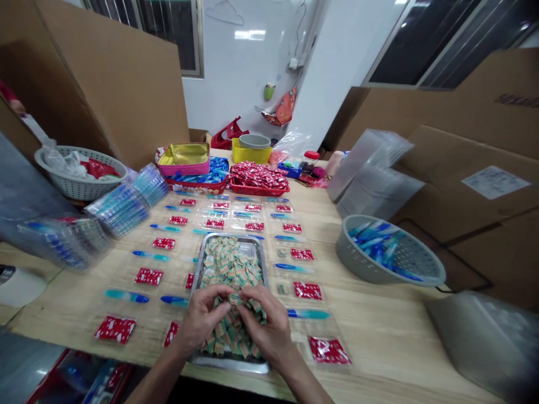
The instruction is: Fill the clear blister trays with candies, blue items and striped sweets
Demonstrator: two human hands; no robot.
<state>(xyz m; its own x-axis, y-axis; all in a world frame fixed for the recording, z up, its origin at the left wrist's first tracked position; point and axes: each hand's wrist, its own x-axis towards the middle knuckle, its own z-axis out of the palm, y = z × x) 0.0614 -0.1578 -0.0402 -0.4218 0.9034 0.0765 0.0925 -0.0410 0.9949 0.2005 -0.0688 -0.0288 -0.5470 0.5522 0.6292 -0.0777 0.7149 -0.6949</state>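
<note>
My left hand (206,317) and my right hand (269,320) meet over a metal tray (264,269). Their fingertips are pinched together on a small striped piece (234,299) in green and orange, partly covered by the fingers. Many small striped pieces (231,261) of the same look fill the tray below. On both sides of the tray lie clear plastic blister trays, each with a blue pen (307,313) and a red packet (328,350) with white marks. Striped pieces (282,289) also sit in some blister trays to the right.
A grey basket (349,258) of blue pens stands at the right. Stacked filled blister trays (120,207) and another basket (80,188) are on the left. At the back are a red tray (261,191) of packets and a pink-gold tin (185,160). Cardboard boxes (126,84) flank the table.
</note>
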